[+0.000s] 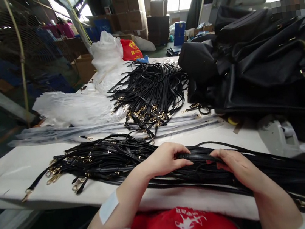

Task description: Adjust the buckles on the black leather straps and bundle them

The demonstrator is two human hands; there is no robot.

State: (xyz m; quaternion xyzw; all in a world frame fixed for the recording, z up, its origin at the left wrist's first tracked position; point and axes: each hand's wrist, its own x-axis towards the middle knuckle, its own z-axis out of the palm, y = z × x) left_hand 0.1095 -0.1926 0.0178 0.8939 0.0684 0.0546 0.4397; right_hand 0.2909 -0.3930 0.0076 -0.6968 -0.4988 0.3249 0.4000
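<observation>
Between my two hands stretches a black strap (200, 156), held just above a long pile of similar straps. My left hand (170, 158) pinches it between thumb and fingers at one side. At the other side my right hand (228, 161) has its fingers closed on the same strap. Beneath them the pile of black straps (113, 156) runs along the table's front edge, with gold-coloured clasps (54, 173) at its left end. Which ends belong to the held strap cannot be made out.
A second heap of black straps (151, 88) with gold clasps lies farther back on the white table (3, 171). Clear plastic sleeves (66, 133) cross behind the near pile. Black bags (266, 70) are stacked at right, beside a grey-white device (278, 135). Cardboard boxes (128, 11) stand behind.
</observation>
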